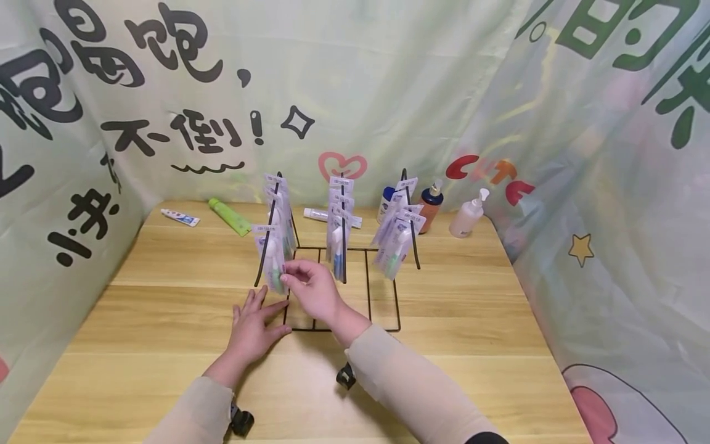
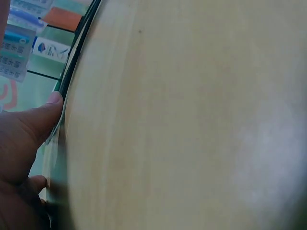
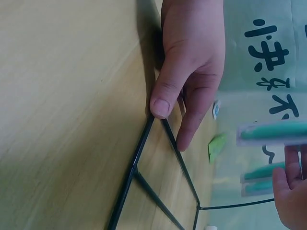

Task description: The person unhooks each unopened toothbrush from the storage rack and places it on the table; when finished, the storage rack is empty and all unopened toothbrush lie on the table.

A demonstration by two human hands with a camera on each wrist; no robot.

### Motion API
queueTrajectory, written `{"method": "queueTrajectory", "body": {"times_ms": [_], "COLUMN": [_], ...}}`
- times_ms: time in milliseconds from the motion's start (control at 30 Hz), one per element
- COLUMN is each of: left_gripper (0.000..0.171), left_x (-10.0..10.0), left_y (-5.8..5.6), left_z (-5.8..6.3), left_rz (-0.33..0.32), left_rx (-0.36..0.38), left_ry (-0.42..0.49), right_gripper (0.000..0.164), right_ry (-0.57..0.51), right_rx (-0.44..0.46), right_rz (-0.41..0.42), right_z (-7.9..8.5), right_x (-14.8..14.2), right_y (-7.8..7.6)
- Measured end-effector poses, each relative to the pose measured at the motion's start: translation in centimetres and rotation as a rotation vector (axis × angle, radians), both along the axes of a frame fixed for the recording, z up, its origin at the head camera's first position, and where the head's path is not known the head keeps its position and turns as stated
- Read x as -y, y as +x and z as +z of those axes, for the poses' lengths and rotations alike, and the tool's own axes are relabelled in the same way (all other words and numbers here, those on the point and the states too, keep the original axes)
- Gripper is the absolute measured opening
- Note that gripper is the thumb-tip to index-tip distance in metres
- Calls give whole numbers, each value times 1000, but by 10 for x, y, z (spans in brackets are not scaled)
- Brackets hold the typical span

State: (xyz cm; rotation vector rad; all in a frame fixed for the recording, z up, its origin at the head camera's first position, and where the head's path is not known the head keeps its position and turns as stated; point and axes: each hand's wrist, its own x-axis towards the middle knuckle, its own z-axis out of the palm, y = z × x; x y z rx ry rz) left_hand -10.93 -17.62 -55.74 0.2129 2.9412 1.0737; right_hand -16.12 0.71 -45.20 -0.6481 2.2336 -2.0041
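My right hand [image 1: 315, 290] is at the near toothbrush pack [image 1: 270, 259] on the left arm of a black wire display rack [image 1: 397, 302]. Its thumb and index finger pinch the pack's right edge. In the right wrist view, the right hand [image 3: 293, 196] shows just below a green toothbrush pack [image 3: 273, 132]. Lower down, my left hand [image 1: 252, 330] rests with fingers spread by the rack's front left corner. The left thumb [image 2: 45, 115] lies along the base wire, as the right wrist view also shows. More toothbrush packs [image 1: 339, 237] hang from the middle and right arms.
Behind the rack lie a small toothpaste tube [image 1: 180, 217], a green tube [image 1: 230, 217] and a white tube [image 1: 316, 214]. A blue-capped bottle [image 1: 386, 203], an amber pump bottle [image 1: 431, 206] and a pink pump bottle [image 1: 468, 216] stand at the back right. Printed cloth walls surround the wooden table [image 1: 460, 333].
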Motion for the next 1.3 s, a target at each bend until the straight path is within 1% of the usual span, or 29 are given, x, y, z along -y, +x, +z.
{"method": "queueTrajectory", "body": {"times_ms": [133,333,467,633,700,800,933,1067,1133,1200,1233,1300], "left_gripper": [55,56,55,50,49,52,64,65,65,62,60,57], "left_x": [-1,-1,-2,-3,-2,-2,-2,-2,-2,-2,-2,-2], "left_y": [1,2,2,2,2,3,3,4,5,5,5,4], "left_z": [0,0,1,2,3,4,4,3,3,2,3,3], "left_rz": [-1,5,6,12,15,16,20,31,33,30,27,18], "left_rx": [-5,-14,-18,-2,5,11,8,-14,-22,-18,-13,0], "left_ry": [6,0,4,7,13,21,13,-5,-3,-4,-3,-2], "right_gripper": [13,14,14,11,10,9,8,9,9,8,7,8], "right_ry": [11,-21,-26,-2,7,17,22,38,65,78,76,65], "right_rx": [-3,-38,-58,-123,-137,-133,-102,-82,-102,-138,-170,-263], "right_rz": [-3,26,3,-29,-25,8,77,148,181,219,236,254], "right_z": [-2,2,4,2,2,2,5,11,16,21,23,29], "right_x": [0,3,4,-2,-6,-12,-22,-34,-44,-57,-66,-86], "right_y": [3,7,9,14,18,25,38,53,61,70,74,83]}}
